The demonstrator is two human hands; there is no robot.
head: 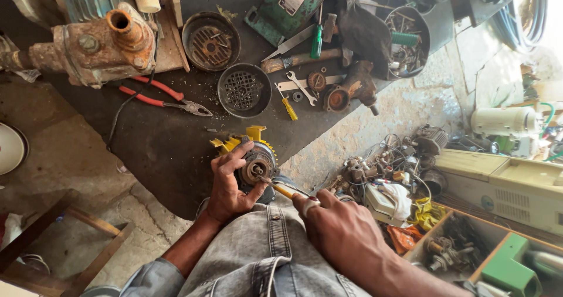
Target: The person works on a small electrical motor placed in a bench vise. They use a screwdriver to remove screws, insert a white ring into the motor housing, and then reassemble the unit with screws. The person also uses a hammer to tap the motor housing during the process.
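Dark, stained fabric is covering a low workbench (170, 150) where a rusty orange pump body (97, 45) is sitting at the far left, well apart from the work. Two round black perforated covers (243, 90) are already lying detached beside red-handled pliers (164, 97), so dismantling appears well along. Near the bench's front edge, the left hand (229, 182) is gripping a small round dark grey motor part with a yellow plastic fan (255, 159), steadying it upright. The right hand (337, 229) is closing around a yellow-handled screwdriver (281, 188), its tip touching the part's centre hub. Judging by this, the hub itself is not yet freed.
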